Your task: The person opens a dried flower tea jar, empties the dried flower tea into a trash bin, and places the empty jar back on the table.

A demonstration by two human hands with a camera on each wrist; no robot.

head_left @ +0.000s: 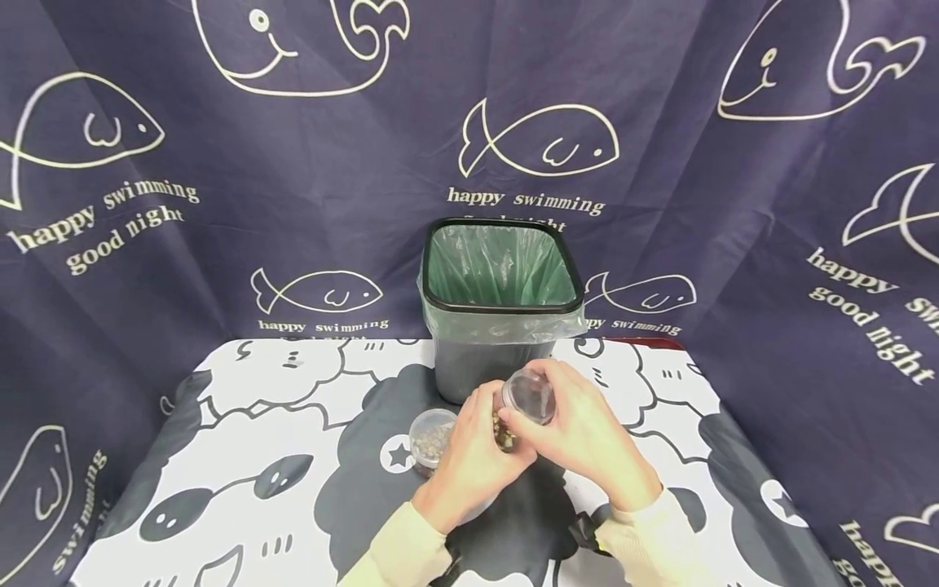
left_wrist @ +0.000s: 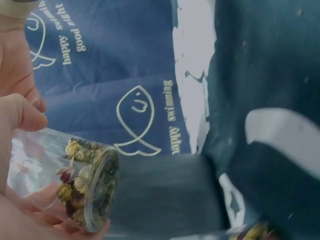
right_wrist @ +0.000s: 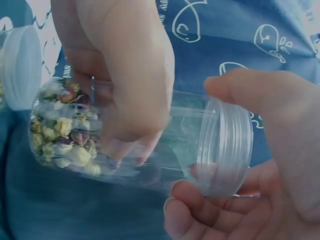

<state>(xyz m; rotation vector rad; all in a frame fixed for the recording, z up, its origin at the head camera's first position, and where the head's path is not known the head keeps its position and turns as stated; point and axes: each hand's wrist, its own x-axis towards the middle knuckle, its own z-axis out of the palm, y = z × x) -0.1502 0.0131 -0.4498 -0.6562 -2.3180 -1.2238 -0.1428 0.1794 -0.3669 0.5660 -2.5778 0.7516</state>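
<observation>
A clear plastic jar lies tilted between both hands, just in front of the bin. Dried flower buds fill its bottom end. My left hand grips the jar's body, fingers wrapped over it. My right hand holds the clear screw lid at the jar's mouth, thumb above and fingers curled below. In the left wrist view the jar rests in my palm with the buds pressed against its base.
A grey bin with a green liner stands at the table's back centre. A small round tub of dried bits sits left of my hands. The table wears a black-and-white cartoon cloth; a navy fish-print curtain surrounds it.
</observation>
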